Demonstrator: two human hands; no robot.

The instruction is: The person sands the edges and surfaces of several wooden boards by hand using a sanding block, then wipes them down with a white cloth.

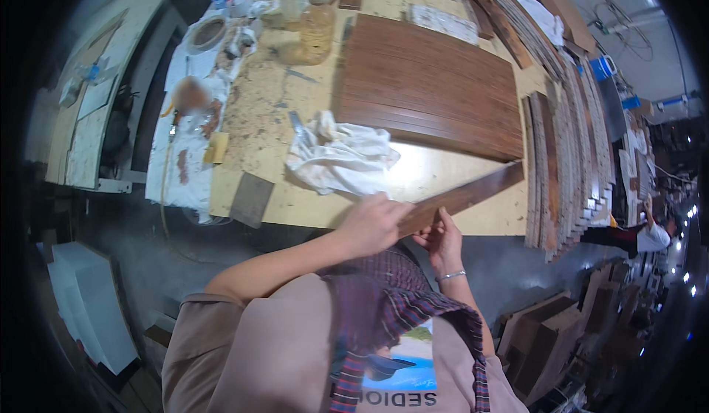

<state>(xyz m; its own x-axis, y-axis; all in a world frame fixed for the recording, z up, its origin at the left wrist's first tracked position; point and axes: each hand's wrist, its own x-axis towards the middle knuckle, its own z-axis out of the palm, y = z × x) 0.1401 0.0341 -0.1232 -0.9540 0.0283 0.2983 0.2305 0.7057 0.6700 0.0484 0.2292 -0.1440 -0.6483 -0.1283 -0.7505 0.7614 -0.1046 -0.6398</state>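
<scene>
A narrow dark-brown wooden plank (473, 193) slants from the table's near edge to a corner of the stacked boards. Gripping its near end is my right hand (443, 245), thumb on top and fingers curled underneath. My left hand (374, 223) is closed against the same end, knuckles up; what sits inside its fingers is hidden. Just beyond the left hand lies a crumpled white cloth (341, 153) with faint stains. Wide brown boards (432, 81) are stacked flat behind the plank.
A capped jar of amber liquid (317, 29) stands at the back, beside bottles. A grey square sheet (251, 199) overhangs the front edge. Stained white cloth (166, 166) covers the left side. Stacked planks (572, 155) line the right. Another person (651, 237) is far right.
</scene>
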